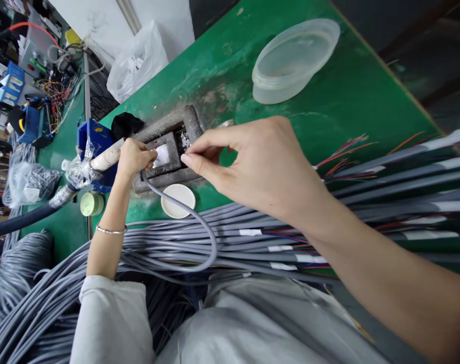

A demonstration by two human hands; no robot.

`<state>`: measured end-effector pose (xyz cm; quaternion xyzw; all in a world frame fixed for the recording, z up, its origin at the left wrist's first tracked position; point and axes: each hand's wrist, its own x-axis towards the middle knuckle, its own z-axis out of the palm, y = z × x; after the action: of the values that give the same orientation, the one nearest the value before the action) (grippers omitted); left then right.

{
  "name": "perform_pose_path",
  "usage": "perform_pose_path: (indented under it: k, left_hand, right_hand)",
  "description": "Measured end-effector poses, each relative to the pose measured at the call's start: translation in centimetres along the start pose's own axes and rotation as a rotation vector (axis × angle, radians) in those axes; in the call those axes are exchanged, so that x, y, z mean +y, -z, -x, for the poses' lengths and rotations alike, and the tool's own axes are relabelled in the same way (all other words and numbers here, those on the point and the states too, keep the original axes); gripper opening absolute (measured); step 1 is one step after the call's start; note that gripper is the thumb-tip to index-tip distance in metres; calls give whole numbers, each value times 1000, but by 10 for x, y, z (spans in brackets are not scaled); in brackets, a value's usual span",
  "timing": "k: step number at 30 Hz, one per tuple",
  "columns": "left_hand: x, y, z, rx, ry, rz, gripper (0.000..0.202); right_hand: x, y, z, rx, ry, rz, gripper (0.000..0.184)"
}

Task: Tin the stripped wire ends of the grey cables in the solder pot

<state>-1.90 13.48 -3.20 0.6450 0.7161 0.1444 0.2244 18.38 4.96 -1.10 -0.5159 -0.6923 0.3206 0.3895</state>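
Observation:
My left hand (133, 157) is closed round the end of a grey cable (199, 222) and holds it at the grey metal solder pot (165, 174) set into the green bench. The cable loops back down toward my lap. My right hand (253, 162) hovers just right of the pot with thumb and forefinger pinched together at the pot's silvery contents (184, 140); what they pinch, if anything, is too small to make out.
A thick bundle of grey cables (385, 212) with coloured wire ends lies across the bench and my lap. A clear plastic bowl (294, 58) sits far right. A white lid (178, 199), a green tape roll (91, 203), a blue fixture (95, 139) and a wrapped hose (74, 174) stand near the pot.

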Motion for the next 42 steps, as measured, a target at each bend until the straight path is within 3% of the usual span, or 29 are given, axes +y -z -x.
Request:
perform_pose_path:
  k: [3, 24, 27, 33, 37, 42]
  left_hand:
    - [1, -3, 1, -64, -18, -89, 17]
    - [18, -14, 7, -40, 10, -205, 23]
    - [24, -5, 22, -22, -60, -88, 23]
    - [30, 17, 80, 94, -77, 470, 25]
    - [27, 18, 116, 227, -89, 690, 31]
    - [23, 13, 145, 303, -67, 865, 35]
  right_hand:
    - [-1, 0, 0, -7, -5, 11, 15]
    - [-1, 3, 0, -38, -16, -18, 16]
    - [0, 3, 0, 1, -9, -17, 17]
    - [0, -2, 2, 112, 66, -84, 14]
    - [0, -10, 4, 199, 118, -207, 12]
    - [-5, -21, 9, 152, 169, -367, 14]
